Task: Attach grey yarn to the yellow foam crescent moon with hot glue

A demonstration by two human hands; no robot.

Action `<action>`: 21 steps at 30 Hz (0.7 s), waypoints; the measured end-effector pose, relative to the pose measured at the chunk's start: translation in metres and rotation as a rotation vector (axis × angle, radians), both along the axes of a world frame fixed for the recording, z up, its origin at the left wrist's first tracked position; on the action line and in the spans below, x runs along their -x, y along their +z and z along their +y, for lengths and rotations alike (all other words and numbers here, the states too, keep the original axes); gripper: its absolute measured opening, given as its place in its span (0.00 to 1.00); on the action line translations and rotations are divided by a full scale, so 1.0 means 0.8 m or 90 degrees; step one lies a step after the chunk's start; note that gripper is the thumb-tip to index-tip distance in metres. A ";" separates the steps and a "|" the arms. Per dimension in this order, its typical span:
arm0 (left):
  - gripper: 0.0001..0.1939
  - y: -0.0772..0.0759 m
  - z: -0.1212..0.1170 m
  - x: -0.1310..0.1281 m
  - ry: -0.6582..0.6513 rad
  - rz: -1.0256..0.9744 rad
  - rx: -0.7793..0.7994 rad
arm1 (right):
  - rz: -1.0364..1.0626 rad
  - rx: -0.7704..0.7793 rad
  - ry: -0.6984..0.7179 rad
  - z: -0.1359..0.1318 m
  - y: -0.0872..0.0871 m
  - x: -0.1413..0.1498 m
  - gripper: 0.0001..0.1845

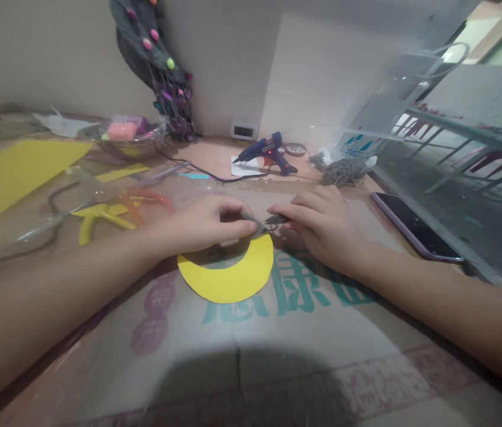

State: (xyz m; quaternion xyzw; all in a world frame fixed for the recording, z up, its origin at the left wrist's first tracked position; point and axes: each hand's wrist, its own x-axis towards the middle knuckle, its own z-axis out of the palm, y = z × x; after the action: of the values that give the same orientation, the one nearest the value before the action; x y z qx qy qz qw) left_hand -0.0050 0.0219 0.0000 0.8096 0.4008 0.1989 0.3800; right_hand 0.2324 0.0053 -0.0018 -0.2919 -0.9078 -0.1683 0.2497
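Observation:
A yellow paper crescent (233, 281) lies over the printed sheet with its horns pointing away from me. Grey yarn (259, 228) covers its upper right horn. My left hand (204, 222) is closed in a pinch on that covered horn, thumb on the near side. Just to the right, my right hand (322, 225) is closed round a small grey yarn bundle (277, 219), whose tip points at the horn. A thin strand shows between the two hands. The crescent's left horn is partly behind my left wrist.
A blue glue gun (266, 151) with a lit red light stands behind my hands, its cord running left. Right of it sits a grey yarn skein (344, 172). A phone (415, 225) lies far right. Scissors (144, 201), yellow sheets (24, 172) and a bowl (128, 145) are left.

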 end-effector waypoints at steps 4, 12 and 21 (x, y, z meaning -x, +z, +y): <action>0.11 -0.001 0.000 0.000 -0.001 -0.009 0.005 | -0.010 -0.004 -0.005 0.001 -0.002 0.000 0.13; 0.12 -0.005 0.003 0.001 0.001 0.001 0.009 | -0.015 0.029 0.000 0.001 -0.004 -0.001 0.13; 0.10 -0.002 0.002 0.000 0.002 -0.003 0.003 | -0.031 0.024 0.003 0.003 -0.004 -0.001 0.13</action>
State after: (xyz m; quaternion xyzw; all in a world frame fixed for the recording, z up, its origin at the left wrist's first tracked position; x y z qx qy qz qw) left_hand -0.0051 0.0233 -0.0019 0.8075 0.4016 0.2004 0.3827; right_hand 0.2336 0.0078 -0.0054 -0.2903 -0.9173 -0.1572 0.2227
